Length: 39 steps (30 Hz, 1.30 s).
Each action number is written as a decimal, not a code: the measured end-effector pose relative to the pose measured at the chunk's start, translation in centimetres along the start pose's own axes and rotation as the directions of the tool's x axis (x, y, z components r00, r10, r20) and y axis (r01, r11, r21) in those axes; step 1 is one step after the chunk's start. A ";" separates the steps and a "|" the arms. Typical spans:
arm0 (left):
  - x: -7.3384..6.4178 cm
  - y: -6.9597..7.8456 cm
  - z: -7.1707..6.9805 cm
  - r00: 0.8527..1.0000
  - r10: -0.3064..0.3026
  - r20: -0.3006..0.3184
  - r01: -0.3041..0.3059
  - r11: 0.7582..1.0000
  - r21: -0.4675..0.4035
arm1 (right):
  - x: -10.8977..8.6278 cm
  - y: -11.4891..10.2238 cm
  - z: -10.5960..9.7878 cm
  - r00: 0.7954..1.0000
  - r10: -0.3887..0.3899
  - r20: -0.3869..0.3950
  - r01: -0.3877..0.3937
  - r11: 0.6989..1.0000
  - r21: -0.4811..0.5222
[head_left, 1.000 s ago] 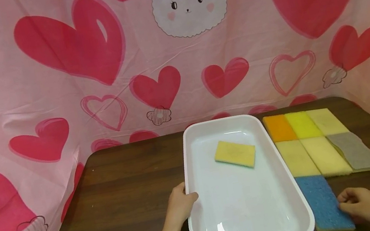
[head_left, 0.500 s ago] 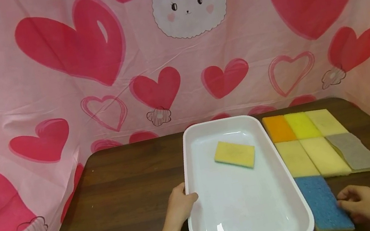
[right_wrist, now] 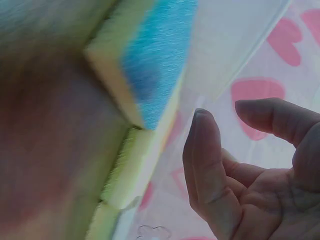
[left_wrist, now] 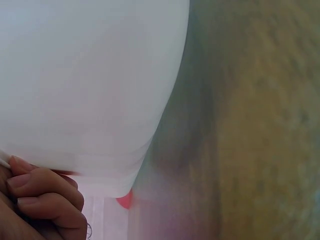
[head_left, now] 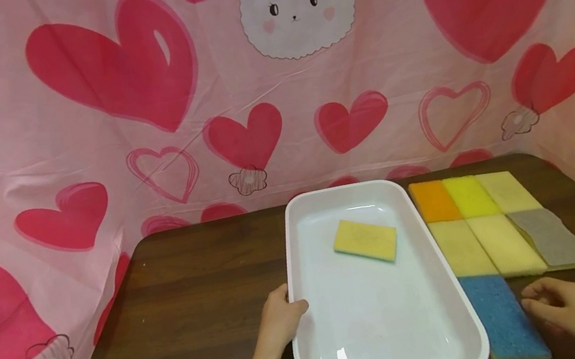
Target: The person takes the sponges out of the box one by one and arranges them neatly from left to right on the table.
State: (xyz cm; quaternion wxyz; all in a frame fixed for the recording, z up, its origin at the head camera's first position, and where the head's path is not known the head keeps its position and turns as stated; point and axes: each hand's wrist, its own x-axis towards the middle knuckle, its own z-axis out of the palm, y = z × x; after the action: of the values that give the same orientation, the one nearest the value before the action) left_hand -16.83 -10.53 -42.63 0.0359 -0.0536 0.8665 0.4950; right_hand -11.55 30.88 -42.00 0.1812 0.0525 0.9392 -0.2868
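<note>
My left hand (head_left: 282, 315) grips the left rim of a white rectangular tray (head_left: 382, 323), thumb over the edge. The left wrist view shows its curled fingers (left_wrist: 50, 195) at the tray's outer side. Inside the tray, toward its far end, lies a yellow sponge (head_left: 366, 239) with a thin green underside. My right hand (head_left: 569, 303) is just right of a blue-topped sponge (head_left: 502, 315), which lies flat along the tray's right side. In the right wrist view the thumb (right_wrist: 270, 117) and fingers are bent but apart, with nothing between them.
Several sponges lie edge to edge right of the tray: an orange one (head_left: 434, 201), a bright yellow one (head_left: 471, 196), pale yellow ones (head_left: 506, 245) and a grey-topped one (head_left: 554, 238). The dark wooden table (head_left: 199, 298) extends to the left. A pink heart-patterned cloth (head_left: 149, 82) hangs behind.
My right hand has lifted slightly at the blue sponge's right edge, and its thumb and fingers have spread apart. The left hand, the tray and the sponges have stayed in place.
</note>
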 end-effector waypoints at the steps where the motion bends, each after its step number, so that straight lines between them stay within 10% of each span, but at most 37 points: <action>1: 0.0 0.0 0.0 1.000 0.001 0.001 -0.001 1.000 -0.001 | -0.1 -0.3 -0.1 1.000 -0.013 -0.006 0.012 1.000 -0.008; 13: 0.0 -0.1 0.0 1.000 0.007 0.000 -0.007 1.000 -0.006 | -1.1 -4.3 -0.5 0.987 -0.137 -0.085 0.130 0.988 -0.077; 20: -0.1 -0.1 0.0 1.000 0.011 -0.002 -0.011 1.000 -0.008 | -1.2 -6.4 -0.1 0.946 -0.260 -0.194 0.247 0.965 -0.093; 39: -0.1 0.2 -0.1 1.000 0.020 -0.008 -0.020 1.000 0.011 | 0.2 -15.3 -1.1 0.926 -0.330 -0.185 0.326 0.944 -0.051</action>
State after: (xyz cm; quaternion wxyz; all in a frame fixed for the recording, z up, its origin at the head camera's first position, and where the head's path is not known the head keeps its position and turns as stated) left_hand -16.73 -10.50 -42.36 0.0279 -0.0468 0.8697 0.4905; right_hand -15.21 18.80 -33.24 0.0405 -0.0796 0.9505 -0.2978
